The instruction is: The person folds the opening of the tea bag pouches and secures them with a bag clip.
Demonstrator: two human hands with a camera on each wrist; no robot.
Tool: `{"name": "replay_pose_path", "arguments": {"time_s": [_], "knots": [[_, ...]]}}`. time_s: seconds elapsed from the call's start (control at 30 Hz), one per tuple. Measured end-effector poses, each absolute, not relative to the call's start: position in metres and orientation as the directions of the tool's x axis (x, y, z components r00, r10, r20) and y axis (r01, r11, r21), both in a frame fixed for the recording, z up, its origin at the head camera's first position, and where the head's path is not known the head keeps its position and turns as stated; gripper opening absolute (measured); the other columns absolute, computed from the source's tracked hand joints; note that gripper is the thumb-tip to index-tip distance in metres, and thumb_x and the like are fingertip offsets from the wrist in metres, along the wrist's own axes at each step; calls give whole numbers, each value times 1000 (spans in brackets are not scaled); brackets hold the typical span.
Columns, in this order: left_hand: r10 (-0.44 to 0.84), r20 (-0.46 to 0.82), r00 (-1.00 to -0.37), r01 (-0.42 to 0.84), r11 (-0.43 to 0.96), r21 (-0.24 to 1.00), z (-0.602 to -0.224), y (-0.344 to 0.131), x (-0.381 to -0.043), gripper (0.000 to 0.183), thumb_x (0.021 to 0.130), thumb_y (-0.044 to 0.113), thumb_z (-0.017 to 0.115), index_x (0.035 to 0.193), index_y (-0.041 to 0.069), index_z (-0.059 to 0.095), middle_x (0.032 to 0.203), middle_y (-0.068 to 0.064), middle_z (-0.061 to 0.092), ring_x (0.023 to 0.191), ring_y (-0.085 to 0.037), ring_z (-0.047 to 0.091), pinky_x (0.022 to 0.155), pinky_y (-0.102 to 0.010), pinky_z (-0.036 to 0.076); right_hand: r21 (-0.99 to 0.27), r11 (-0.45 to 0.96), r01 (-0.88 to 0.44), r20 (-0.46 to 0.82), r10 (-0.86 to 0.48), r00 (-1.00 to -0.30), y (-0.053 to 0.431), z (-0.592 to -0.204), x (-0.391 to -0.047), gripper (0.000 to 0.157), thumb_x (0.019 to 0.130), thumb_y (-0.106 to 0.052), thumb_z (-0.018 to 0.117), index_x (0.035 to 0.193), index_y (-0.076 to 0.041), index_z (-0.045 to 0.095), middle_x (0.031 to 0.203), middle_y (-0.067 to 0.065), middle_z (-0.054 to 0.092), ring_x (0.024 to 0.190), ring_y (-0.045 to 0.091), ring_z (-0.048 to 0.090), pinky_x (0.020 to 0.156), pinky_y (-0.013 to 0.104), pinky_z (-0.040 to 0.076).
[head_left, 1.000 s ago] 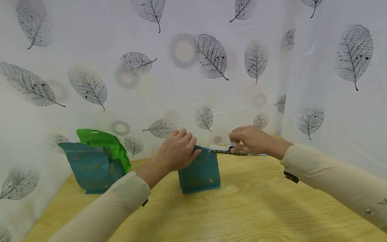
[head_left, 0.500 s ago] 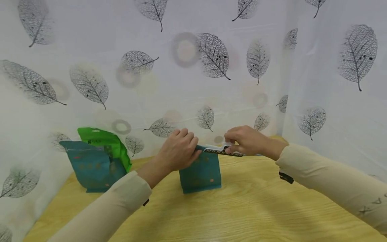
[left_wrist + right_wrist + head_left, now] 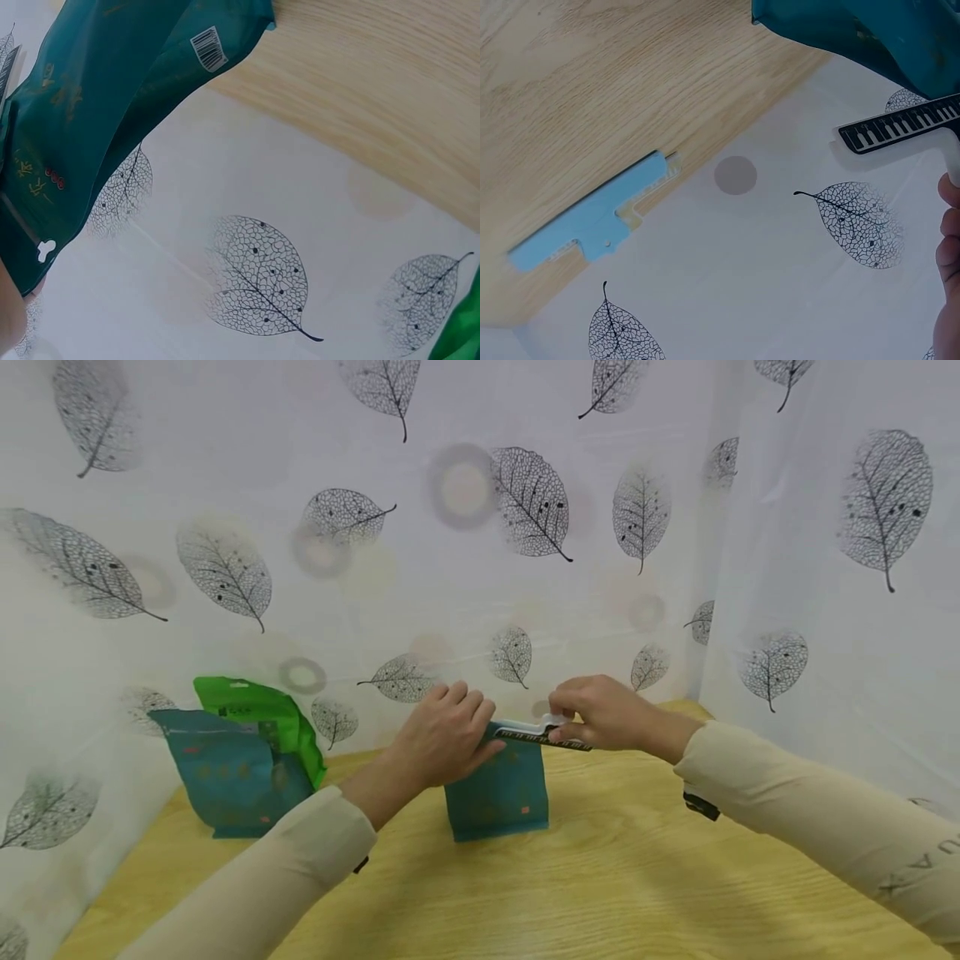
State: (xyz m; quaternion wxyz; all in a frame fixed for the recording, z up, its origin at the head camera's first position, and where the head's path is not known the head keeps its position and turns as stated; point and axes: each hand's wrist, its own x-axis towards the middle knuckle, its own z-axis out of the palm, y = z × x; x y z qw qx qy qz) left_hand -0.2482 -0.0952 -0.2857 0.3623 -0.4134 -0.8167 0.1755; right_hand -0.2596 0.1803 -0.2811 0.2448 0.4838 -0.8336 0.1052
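Observation:
A teal pouch bag [image 3: 498,797] stands upright on the wooden table. My left hand [image 3: 442,735] grips its top edge at the left corner, thumb toward me. In the left wrist view, the bag's hang hole [image 3: 46,250] and a barcode [image 3: 208,49] show. My right hand [image 3: 603,714] pinches a bag clip [image 3: 900,126] by its raised middle. This clip is white, with a black-and-white piano-key strip along its side. It lies along the bag's top edge, its left end close to my left thumb and its right end sticking out past the bag.
At the left of the table [image 3: 600,877] stand another teal bag [image 3: 225,777] and a bright green bag [image 3: 251,700] behind it. A light blue bag clip [image 3: 592,214] lies near the table's far edge. A leaf-print curtain [image 3: 465,593] hangs behind.
My right hand has moved left with the piano-key clip, which now covers more of the bag's top edge. The left hand keeps its grip and has hardly moved.

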Motion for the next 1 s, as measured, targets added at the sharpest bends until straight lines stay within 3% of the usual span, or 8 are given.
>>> {"name": "replay_pose_path", "arguments": {"time_s": [0.33,0.77,1.0], "knots": [[808,456,-375,556,589,-587,-289,-96,-251,41,97,53,58,96,12,58,80,-1,54,69,-19,44,64,-31,39,91,456,-885,564,-756,-332,167,-285,-262,28,81,-24,82,80,-14,55,74,-2,55,66,10,49,60,27,44],[810,467,-355,586,582,-564,-290,-98,-253,38,98,48,58,100,10,60,88,-4,57,71,-19,46,61,-31,40,89,468,-879,573,-746,-339,157,-282,-264,29,83,-26,80,78,-15,54,70,0,52,63,8,43,59,27,40],[801,510,-314,668,568,-481,-289,-98,-255,32,99,38,61,100,6,61,89,-6,58,68,-17,47,57,-29,44,98,466,-879,592,-737,-325,151,-279,-264,28,84,-27,79,80,-13,55,70,-1,50,62,9,43,58,28,39]]}}
